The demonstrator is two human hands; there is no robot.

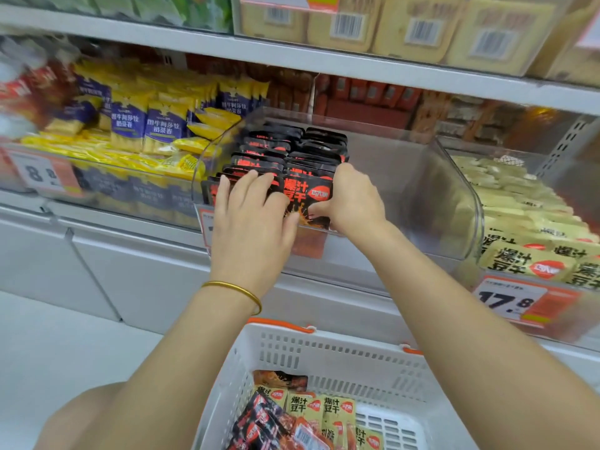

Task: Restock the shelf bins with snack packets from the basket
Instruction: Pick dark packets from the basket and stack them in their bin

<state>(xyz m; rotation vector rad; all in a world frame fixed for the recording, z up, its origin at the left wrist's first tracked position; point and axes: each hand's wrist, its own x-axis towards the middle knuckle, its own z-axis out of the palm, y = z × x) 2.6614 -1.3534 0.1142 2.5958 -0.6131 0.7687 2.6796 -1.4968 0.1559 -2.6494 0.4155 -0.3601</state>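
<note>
Now, black packet [306, 193] gripped by right hand [349, 199], left hand [250, 216] touching

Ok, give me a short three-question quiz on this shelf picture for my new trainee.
1. True or false: the white slotted plastic basket holds only black packets.
2. In the clear plastic bin, the black-and-red snack packets stand: A) on the side next to the yellow-and-blue packets; B) against the opposite wall; C) across the whole bin.
3. Which hand wears the thin gold bangle?
Key: 1 false, beige packets lie in it too. 2 A. 3 the left hand.
</note>
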